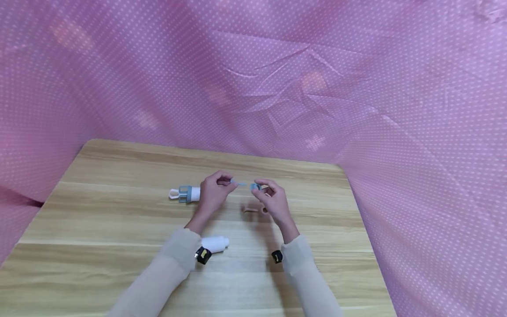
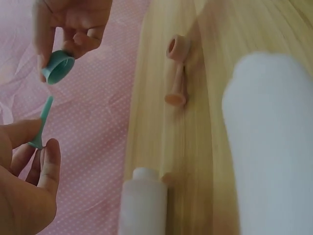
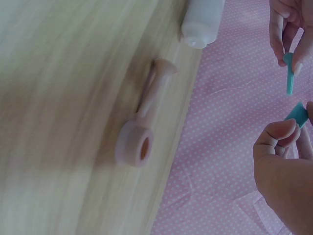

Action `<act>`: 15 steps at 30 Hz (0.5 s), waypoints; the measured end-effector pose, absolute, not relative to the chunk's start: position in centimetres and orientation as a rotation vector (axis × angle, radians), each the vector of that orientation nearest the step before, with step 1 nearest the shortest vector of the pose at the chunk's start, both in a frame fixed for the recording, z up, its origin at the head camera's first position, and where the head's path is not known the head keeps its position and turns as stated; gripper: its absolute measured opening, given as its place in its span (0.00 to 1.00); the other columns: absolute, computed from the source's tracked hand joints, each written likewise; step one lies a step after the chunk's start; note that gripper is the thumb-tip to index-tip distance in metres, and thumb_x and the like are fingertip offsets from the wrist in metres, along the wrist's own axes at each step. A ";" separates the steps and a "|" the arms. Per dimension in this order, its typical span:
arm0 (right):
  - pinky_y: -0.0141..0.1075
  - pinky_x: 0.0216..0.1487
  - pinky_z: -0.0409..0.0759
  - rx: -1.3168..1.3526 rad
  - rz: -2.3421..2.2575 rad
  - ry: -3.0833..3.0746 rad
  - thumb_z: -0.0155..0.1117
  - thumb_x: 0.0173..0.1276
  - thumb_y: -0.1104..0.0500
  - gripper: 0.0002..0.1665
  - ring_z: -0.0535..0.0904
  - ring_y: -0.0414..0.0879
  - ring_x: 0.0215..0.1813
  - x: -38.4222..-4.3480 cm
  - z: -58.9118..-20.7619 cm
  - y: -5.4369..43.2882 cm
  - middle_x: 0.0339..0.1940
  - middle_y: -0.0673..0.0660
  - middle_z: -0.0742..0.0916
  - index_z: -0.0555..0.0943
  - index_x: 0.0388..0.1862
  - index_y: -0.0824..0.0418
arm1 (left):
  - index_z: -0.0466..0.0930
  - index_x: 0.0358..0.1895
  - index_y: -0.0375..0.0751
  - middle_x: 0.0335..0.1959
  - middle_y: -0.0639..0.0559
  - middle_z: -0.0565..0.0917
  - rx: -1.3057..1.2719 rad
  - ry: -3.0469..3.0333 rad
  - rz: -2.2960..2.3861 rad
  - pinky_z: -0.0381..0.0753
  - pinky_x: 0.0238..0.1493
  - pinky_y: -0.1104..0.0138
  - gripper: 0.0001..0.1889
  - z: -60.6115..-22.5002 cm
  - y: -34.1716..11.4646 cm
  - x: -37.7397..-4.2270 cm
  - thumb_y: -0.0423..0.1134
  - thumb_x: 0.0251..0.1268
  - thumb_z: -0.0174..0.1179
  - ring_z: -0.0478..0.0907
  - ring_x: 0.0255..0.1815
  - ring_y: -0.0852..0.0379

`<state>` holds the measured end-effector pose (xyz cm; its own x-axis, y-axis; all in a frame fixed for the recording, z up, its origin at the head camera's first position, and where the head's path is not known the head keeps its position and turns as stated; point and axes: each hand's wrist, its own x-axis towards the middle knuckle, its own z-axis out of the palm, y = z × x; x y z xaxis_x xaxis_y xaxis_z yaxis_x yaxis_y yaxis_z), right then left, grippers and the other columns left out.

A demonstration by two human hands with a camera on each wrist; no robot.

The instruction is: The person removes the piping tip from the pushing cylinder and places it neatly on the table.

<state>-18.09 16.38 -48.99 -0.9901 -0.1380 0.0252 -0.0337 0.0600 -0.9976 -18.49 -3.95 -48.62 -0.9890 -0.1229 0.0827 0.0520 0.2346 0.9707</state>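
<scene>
My left hand (image 1: 214, 193) pinches a thin teal peg with a flared end (image 2: 45, 115) between fingertips and thumb. Its narrow tip points toward a short teal ring-shaped piece (image 2: 59, 67), which my right hand (image 1: 274, 201) grips by the rim. A small gap separates the two teal pieces, and both are held above the table. Below my right hand, a pinkish-brown peg (image 3: 155, 88) lies with its thin end by a matching ring (image 3: 134, 143). Just left of my left hand lies a white cylinder (image 1: 196, 193) with a teal slotted frame and a white loop at its end.
A white bottle-shaped piece (image 1: 214, 244) lies on its side next to my left sleeve. Everything rests on a wood-grain table (image 1: 119, 211). Pink dotted cloth (image 1: 237, 88) hangs behind the table and at both sides.
</scene>
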 end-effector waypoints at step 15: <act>0.31 0.29 0.78 -0.119 -1.987 2.312 0.71 0.66 0.67 0.22 0.78 0.41 0.36 -18.9 -51.2 18.3 0.49 0.70 0.81 0.80 0.58 0.72 | 0.85 0.44 0.34 0.38 0.43 0.88 0.163 -2.368 -1.867 0.85 0.47 0.56 0.12 -51.1 -0.4 -18.8 0.33 0.58 0.74 0.86 0.41 0.46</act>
